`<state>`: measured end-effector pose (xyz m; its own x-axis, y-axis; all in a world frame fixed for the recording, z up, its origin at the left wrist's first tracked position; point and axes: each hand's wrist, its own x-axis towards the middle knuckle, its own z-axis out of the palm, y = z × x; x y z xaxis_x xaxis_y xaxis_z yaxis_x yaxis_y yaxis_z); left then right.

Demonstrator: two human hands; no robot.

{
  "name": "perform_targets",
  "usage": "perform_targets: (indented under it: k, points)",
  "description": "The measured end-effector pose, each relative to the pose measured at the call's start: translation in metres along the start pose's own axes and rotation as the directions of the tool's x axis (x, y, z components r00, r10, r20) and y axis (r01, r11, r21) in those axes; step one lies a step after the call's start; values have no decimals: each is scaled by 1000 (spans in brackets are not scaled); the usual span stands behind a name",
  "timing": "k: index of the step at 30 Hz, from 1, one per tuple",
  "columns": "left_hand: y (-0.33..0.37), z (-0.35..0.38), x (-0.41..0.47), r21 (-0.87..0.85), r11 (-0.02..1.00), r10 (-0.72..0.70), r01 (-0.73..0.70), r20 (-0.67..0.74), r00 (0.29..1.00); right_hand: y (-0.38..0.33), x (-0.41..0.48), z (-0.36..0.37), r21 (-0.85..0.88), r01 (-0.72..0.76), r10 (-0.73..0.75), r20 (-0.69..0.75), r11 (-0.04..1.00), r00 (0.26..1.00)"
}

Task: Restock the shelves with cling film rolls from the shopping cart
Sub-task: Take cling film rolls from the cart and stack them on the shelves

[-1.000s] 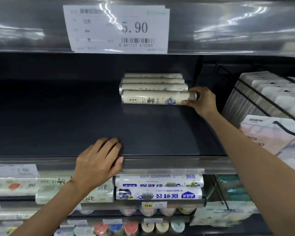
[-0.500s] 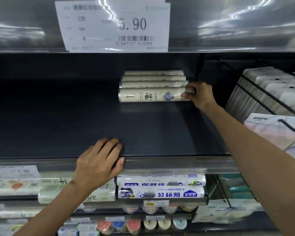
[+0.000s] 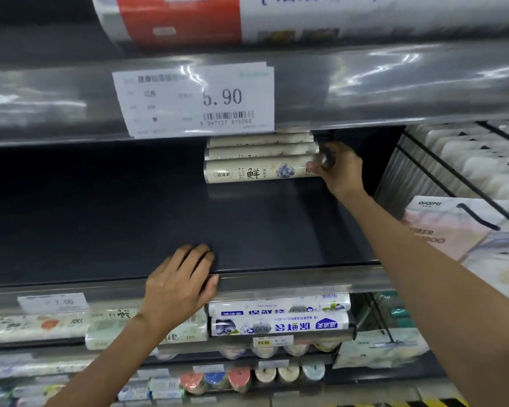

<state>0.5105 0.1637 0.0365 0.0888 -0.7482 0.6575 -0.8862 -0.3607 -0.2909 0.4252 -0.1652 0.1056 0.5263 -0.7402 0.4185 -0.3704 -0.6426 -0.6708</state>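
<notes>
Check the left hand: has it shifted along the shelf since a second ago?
No. The left hand still rests on the shelf's front edge, thumb above the left end of the blue-and-white rolls.

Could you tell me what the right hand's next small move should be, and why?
Probably let go and draw the right hand back out. The front roll it grips by the end lies flat on the shelf, snug against the rolls behind, so it looks placed; the bare shelf leaves room for more.
</notes>
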Motion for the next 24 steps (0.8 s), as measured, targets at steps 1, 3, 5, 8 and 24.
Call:
perform_targets:
  k: [1,3,5,8,24]
  points:
    - [1,-4,1,-23,1000,-13,14,44,999,-8,-12,-8,0,21,-21,-27,1000,999]
    - [2,-16,7,-80,995,-42,55,161,986,-24,-51,-25,26,71,-69,-64,997,996]
    - [7,-34,15,-160,982,-52,98,267,962,-37,-104,-48,92,70,-63,-75,993,995]
    - [29,-61,30,-334,937,-10,104,273,962,-39,-202,-93,105,-41,51,-99,994,994]
    - [415,-173,-6,-953,185,677,-240,-53,734,12,-649,-280,117,-943,735,-659,312,161]
